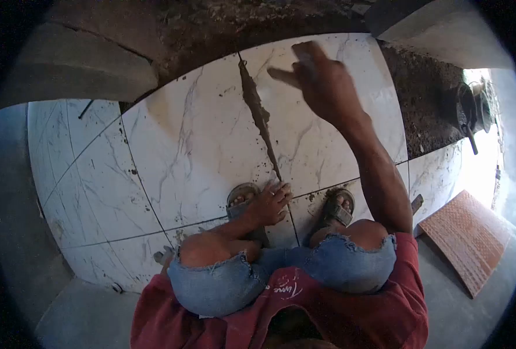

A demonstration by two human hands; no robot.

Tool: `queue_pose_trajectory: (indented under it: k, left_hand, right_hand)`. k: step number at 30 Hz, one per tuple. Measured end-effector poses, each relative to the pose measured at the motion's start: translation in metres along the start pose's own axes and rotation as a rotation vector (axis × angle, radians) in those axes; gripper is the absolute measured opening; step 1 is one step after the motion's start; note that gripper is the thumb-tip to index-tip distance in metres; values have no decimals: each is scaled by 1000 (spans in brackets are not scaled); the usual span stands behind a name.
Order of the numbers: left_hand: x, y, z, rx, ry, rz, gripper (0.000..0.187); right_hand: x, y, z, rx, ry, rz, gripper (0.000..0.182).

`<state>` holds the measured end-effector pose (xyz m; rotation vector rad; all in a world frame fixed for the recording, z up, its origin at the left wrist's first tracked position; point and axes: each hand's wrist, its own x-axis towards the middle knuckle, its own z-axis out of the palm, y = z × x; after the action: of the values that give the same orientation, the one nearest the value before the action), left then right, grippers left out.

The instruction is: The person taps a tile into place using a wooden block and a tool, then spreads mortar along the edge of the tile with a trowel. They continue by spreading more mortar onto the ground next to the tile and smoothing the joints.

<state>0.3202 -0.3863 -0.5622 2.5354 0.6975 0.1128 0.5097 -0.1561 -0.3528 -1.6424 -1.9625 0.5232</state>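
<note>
My left hand (269, 205) rests low over the white marble-patterned floor tiles (211, 134), beside my left sandal (242, 195). Its fingers are spread at the near end of a joint between two tiles. Along that joint runs a dark, muddy streak of paste (254, 102), wider at the far end. My right hand (331, 84) is stretched forward above the right tile. Motion smears its fingers, and I cannot make out whether something is held in them. My right sandal (339, 208) stands on the tile right of the joint.
Bare soil (211, 29) lies beyond the far tile edge, with more at the right. Concrete blocks (89, 70) flank the far side. An orange-brown tile (470, 241) lies tilted at the right. A dark bucket-like object (473, 107) stands at the far right.
</note>
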Motion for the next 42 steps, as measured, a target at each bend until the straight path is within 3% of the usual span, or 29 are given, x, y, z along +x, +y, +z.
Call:
queue_pose_trajectory:
  k: [1,3,5,7,10,13,15,17,19,21,24,27,30,32,35,36,38,39,42]
  left_hand:
    - [-4,4,3,-21,9,-7,57]
    - [0,4,-2,-49,-6,-35,57]
    - [-2,8,-3,-40,-30,-29,57]
    - [5,-5,-2,-18,-46,-20,56]
    - [-6,9,0,-50,-15,-51,56]
    - [-1,8,-6,-38,-9,-41,56]
    - [1,2,-6,-68,-18,-29,57]
    - [1,1,-4,-99,-13,-47,58]
    - [-2,5,-3,-122,3,-70,58]
    - [-2,4,1,-69,-4,-45,59]
    - [-1,-1,7,-78,-64,-35,59]
    - [-2,4,-1,-75,-40,-60,58]
    - [1,3,-1,-75,-80,-74,56]
    - [4,-5,5,-68,-36,-55,56]
    - [-6,7,5,-103,-20,-68,55]
    - [-4,6,2,-88,-14,-55,55]
    - [-1,6,-7,-72,-38,-42,55]
    - [2,2,-9,-74,-68,-47,56]
    - [-2,5,-2,-38,-45,-46,56]
  right_hand:
    - [-6,-5,-4,112,106,-53,32]
    - [0,-1,4,133,88,-54,34]
    - [17,13,25,-24,-29,-35,33]
    - [17,17,19,-56,28,-70,32]
    - [4,-3,-1,146,151,-34,32]
    - [20,32,34,55,39,-19,30]
    - [23,22,14,-22,67,-27,29]
    - [12,9,-1,74,87,34,30]
    - [14,20,4,134,183,-34,31]
    - [28,52,22,-67,31,20,35]
    - [25,42,-11,-151,102,-23,31]
    - [10,26,-29,-27,172,5,29]
    - [20,52,-21,-242,109,-40,29]
    - [14,51,-29,-328,226,-135,28]
    - [1,46,-36,-29,209,116,22]
    - [9,57,-29,-124,49,212,20]
    - [12,65,-41,-170,5,245,19]
    - [8,65,-49,-327,140,2,17]
    - [-10,53,-57,-257,238,15,17]
